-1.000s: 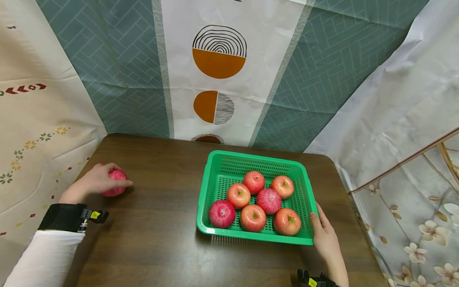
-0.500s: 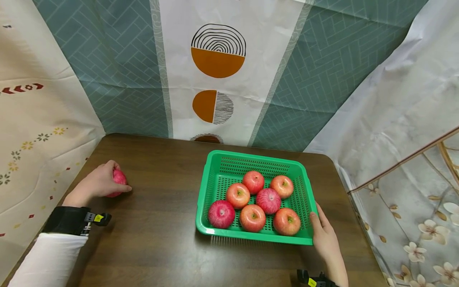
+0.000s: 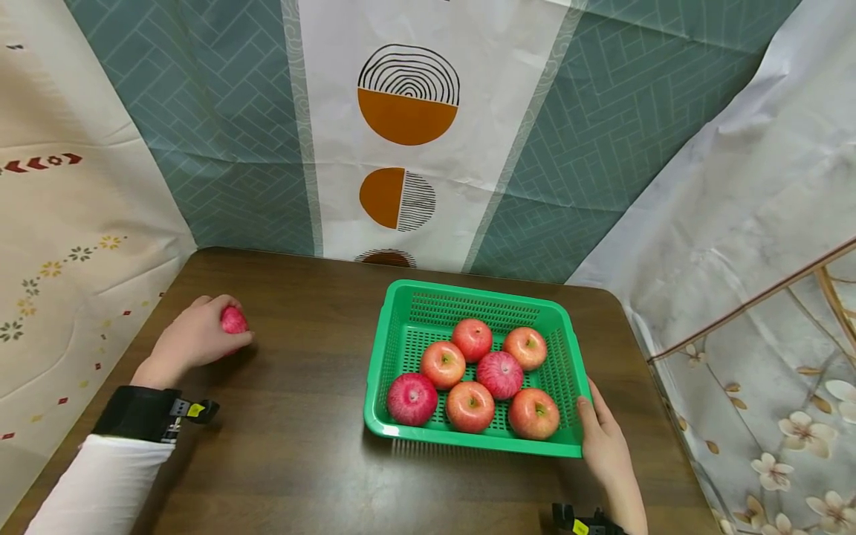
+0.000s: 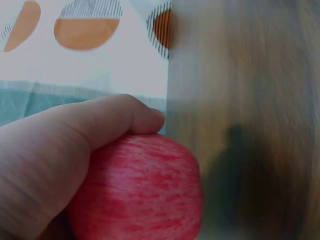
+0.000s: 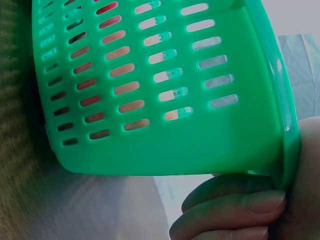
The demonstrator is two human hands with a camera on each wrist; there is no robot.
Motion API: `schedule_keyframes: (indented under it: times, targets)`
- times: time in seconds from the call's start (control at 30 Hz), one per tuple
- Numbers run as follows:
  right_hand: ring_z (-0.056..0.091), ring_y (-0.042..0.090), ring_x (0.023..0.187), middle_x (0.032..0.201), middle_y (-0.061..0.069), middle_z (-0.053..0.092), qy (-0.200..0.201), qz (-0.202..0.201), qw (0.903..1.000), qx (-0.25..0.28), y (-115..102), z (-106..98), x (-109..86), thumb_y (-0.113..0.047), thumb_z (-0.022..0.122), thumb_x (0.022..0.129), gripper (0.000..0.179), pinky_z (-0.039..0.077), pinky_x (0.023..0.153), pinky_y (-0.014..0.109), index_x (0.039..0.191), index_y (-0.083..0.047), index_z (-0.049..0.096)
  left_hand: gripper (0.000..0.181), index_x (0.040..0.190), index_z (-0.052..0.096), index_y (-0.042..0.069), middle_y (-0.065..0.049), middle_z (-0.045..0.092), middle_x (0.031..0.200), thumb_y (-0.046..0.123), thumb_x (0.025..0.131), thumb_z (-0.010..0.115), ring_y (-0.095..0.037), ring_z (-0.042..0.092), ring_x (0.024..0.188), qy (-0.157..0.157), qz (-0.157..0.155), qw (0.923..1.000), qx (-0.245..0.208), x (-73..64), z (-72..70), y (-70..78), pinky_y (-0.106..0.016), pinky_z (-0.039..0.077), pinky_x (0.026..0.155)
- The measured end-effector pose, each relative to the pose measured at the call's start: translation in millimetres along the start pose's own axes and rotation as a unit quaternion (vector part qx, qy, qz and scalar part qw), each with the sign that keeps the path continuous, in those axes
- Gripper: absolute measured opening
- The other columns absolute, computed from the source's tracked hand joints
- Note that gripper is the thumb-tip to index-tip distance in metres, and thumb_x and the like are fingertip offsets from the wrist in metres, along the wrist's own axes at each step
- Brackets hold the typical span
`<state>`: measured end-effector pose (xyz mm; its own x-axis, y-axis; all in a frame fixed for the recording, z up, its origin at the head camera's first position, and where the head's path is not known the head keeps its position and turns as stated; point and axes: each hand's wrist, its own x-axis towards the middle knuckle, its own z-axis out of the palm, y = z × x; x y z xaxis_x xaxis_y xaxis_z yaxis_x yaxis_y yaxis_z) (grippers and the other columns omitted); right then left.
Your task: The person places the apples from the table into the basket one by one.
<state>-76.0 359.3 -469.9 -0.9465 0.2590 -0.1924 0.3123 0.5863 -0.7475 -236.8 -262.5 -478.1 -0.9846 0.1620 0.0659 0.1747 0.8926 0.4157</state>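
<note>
My left hand (image 3: 196, 336) grips a red apple (image 3: 233, 320) at the left side of the table. In the left wrist view the thumb lies over the top of this streaky apple (image 4: 142, 192), and the other fingers are mostly hidden. At the right, my right hand (image 3: 607, 444) holds the near right corner of a green plastic basket (image 3: 481, 443), thumb on the rim. Curled fingers (image 5: 230, 212) show under that rim in the right wrist view. Inside the basket sit several apples, among them a dark red one (image 3: 412, 399) and a paler one (image 3: 470, 406).
The brown wooden table (image 3: 287, 446) runs back to a patterned cloth (image 3: 247, 134). A floral sheet (image 3: 789, 416) borders it on the right, and a cream cloth (image 3: 73, 297) on the left. Black camera straps (image 3: 137, 412) circle the wrists.
My left hand has closed further round the apple and shifted a little right and away from me with it. The right hand and the basket have stayed nearly in place.
</note>
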Motion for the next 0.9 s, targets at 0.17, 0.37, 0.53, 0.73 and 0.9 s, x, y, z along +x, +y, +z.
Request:
schedule_keyframes:
  times: [0.17,0.37,0.53,0.73,0.9]
  targets:
    - [0.041,0.04,0.12,0.152,0.027,0.03,-0.002,-0.003,1.0,-0.001,1,1,-0.3,-0.051,0.025,0.107,0.061,0.036,0.095,0.062,0.16,-0.026,0.008,0.06,0.12,0.055,0.003,-0.025,0.052,0.111,0.04,0.08,0.078,-0.04,0.055,0.091,0.03,0.018,0.9993,-0.016,1.4,3.3,28.4,-0.054,0.056,0.062]
    - [0.04,0.039,0.121,0.153,0.026,0.03,0.004,-0.005,1.0,0.004,0,1,-1.1,-0.052,0.026,0.107,0.061,0.034,0.097,0.063,0.16,-0.028,0.009,0.059,0.121,0.056,0.005,-0.019,0.051,0.116,0.038,0.079,0.081,-0.035,0.053,0.096,0.067,0.093,0.9906,-0.075,8.1,7.4,86.5,-0.05,0.058,0.068]
    - [0.039,0.04,0.123,0.154,0.027,0.028,0.003,-0.003,1.0,0.003,0,0,-1.1,-0.053,0.025,0.106,0.063,0.034,0.098,0.065,0.16,-0.026,0.008,0.056,0.118,0.058,0.012,-0.008,0.05,0.116,0.039,0.076,0.083,-0.023,0.05,0.099,0.075,0.184,0.973,-0.116,18.8,9.4,148.6,-0.041,0.058,0.07]
    - [0.038,0.039,0.125,0.155,0.025,0.027,0.005,-0.001,1.0,0.004,0,0,-1.5,-0.054,0.026,0.106,0.062,0.033,0.1,0.064,0.16,-0.027,0.009,0.058,0.12,0.056,0.015,-0.002,0.046,0.117,0.036,0.074,0.084,-0.017,0.046,0.104,0.008,0.288,0.9454,-0.152,40.1,23.2,211.6,-0.031,0.057,0.072]
    - [0.035,0.04,0.128,0.156,0.025,0.025,0.004,-0.001,1.0,0.001,0,1,-1.6,-0.054,0.025,0.106,0.062,0.031,0.101,0.067,0.16,-0.028,0.009,0.057,0.123,0.056,0.019,-0.002,0.042,0.119,0.029,0.074,0.083,-0.018,0.039,0.109,-0.073,0.333,0.9314,-0.129,61.8,47.1,237.8,-0.03,0.052,0.08]
